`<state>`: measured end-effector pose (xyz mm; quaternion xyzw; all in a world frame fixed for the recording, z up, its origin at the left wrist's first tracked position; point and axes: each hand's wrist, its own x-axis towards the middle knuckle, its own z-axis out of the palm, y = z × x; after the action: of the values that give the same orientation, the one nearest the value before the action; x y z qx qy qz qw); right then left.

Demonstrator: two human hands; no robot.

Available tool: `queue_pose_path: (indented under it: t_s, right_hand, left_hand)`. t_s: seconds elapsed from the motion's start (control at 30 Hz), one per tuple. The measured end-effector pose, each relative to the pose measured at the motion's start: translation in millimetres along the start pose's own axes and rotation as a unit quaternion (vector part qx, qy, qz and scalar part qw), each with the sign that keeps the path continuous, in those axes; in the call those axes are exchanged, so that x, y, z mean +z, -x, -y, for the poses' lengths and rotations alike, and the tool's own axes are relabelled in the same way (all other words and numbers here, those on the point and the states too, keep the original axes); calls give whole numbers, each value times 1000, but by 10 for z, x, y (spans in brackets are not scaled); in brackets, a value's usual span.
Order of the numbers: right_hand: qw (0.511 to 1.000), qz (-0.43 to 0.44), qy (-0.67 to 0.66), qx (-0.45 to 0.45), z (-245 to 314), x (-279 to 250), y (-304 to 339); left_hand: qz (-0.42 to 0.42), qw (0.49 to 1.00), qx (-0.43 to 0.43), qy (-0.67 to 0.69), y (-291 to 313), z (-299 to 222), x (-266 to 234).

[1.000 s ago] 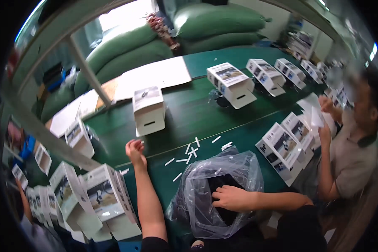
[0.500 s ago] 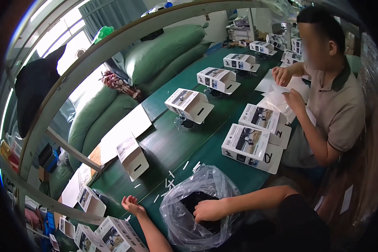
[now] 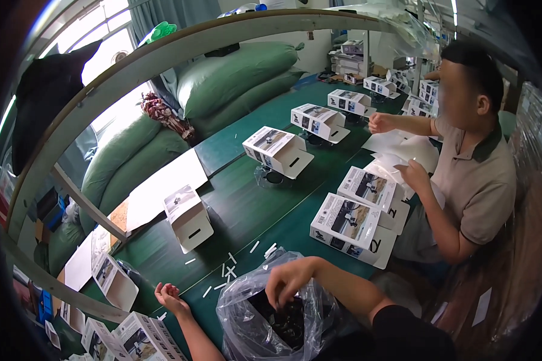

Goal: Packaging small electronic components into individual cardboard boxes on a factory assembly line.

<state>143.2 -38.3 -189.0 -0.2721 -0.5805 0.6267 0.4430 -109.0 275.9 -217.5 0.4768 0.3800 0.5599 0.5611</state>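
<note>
My right hand [image 3: 288,280] is over the mouth of a clear plastic bag [image 3: 230,316], fingers pointing down and drawn together. Its fingertips meet the dark contents, so what they hold, if anything, cannot be made out. Inside the bag lies a heap of small black parts [image 3: 288,328]. My left hand [image 3: 171,298] rests near the table's left side, palm up, fingers loosely curled and a little apart, with nothing visible in it. Several short white strips [image 3: 228,271] lie scattered on the green table between that hand and the bag.
White printed boxes with open flaps [image 3: 278,150] stand in a row along the table. Two more boxes [image 3: 345,222] sit right of the bag, and several [image 3: 140,337] at lower left. A co-worker [image 3: 473,162] handles white sheets at the right. A curved rail [image 3: 162,51] crosses overhead.
My right hand has risen from deeper in the bag, uncovering more black parts. My left hand stays palm up. The co-worker's hands have moved apart. The whole view has shifted slightly.
</note>
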Motion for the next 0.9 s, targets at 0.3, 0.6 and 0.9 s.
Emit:
queue_pose_path:
  t_s: [0.3,0.6,0.9]
  right_hand:
    - [837,-304,-317,-327,-883,-543,410]
    - [832,-420,-294,-213,-1086,-814,380]
    - [822,-489,-226,-186,-1158,-713,226]
  left_hand:
    - [8,999,-24,-25,114,74,161]
    - [-31,999,-37,-6,52,19,158]
    - [-119,990,-16,76,-59,121,-72]
